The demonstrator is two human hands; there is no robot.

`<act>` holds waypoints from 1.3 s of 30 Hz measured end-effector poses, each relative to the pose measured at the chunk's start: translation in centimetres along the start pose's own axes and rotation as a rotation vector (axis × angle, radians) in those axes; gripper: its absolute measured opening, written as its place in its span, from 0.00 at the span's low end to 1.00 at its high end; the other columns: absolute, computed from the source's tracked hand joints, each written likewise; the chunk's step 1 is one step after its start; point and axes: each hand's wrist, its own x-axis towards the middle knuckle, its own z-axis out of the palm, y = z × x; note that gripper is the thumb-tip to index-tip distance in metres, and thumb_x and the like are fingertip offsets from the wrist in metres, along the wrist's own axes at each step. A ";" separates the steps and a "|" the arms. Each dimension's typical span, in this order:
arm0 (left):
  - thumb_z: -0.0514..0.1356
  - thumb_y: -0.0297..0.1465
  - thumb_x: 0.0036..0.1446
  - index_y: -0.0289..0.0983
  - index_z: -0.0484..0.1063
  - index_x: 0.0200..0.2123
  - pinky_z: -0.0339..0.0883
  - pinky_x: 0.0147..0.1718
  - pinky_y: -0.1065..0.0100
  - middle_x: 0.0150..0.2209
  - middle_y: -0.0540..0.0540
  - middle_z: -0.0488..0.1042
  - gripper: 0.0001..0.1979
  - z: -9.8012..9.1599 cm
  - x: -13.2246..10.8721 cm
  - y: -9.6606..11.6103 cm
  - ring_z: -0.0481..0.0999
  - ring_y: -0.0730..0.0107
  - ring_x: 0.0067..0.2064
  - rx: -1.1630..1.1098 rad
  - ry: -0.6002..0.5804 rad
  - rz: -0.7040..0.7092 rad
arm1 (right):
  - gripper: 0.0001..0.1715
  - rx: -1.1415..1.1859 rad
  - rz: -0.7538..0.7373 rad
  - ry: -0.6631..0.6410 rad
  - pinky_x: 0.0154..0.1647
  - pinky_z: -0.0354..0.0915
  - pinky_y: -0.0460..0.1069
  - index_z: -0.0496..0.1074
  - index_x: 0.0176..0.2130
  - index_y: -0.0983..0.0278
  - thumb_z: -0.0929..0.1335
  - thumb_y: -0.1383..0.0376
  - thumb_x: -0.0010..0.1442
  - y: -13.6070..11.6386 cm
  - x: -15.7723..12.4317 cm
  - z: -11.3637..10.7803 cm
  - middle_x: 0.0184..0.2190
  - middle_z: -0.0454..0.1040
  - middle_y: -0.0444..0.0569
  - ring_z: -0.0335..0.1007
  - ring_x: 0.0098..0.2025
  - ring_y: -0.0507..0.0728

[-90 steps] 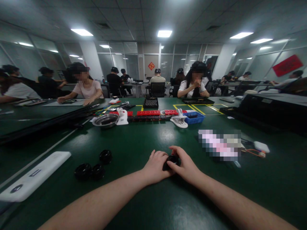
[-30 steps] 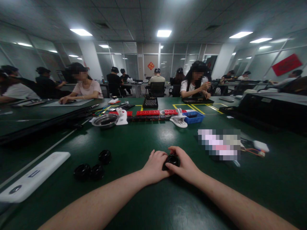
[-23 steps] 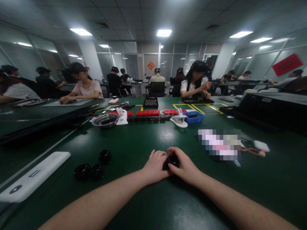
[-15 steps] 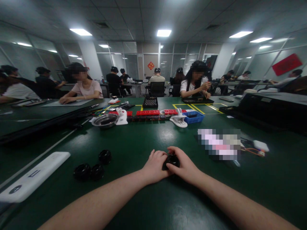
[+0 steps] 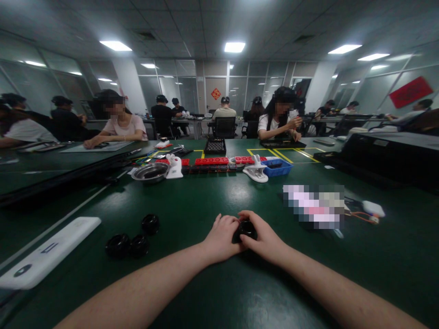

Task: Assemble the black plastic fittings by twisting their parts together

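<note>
Both of my hands meet at the middle of the green table (image 5: 212, 201) around one small black round part (image 5: 245, 230). My left hand (image 5: 221, 237) curls against its left side, fingers closed on it. My right hand (image 5: 264, 237) wraps over its top and right side. Most of the part is hidden by my fingers. Three similar black round parts (image 5: 132, 237) lie apart on the table, to the left of my left forearm.
A white flat device (image 5: 48, 253) lies at the near left. Further back stand a metal bowl (image 5: 151, 172), red strips (image 5: 212, 161), white clamps (image 5: 255, 172) and a blue bin (image 5: 277, 167). A blurred item (image 5: 313, 206) lies right. Other people sit at far tables.
My hands and the black part have stayed almost still, with only slight finger shifts. The person across the table has lifted a hand from the chin to work in front of them.
</note>
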 end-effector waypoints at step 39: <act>0.58 0.38 0.46 0.38 0.66 0.39 0.43 0.54 0.50 0.43 0.45 0.67 0.16 -0.2 -0.1 0.2 0.64 0.60 0.48 -0.012 0.014 0.003 | 0.27 -0.072 0.056 0.084 0.45 0.61 0.56 0.58 0.46 0.65 0.68 0.66 0.46 0.1 0.1 0.1 0.37 0.65 0.50 0.63 0.41 0.59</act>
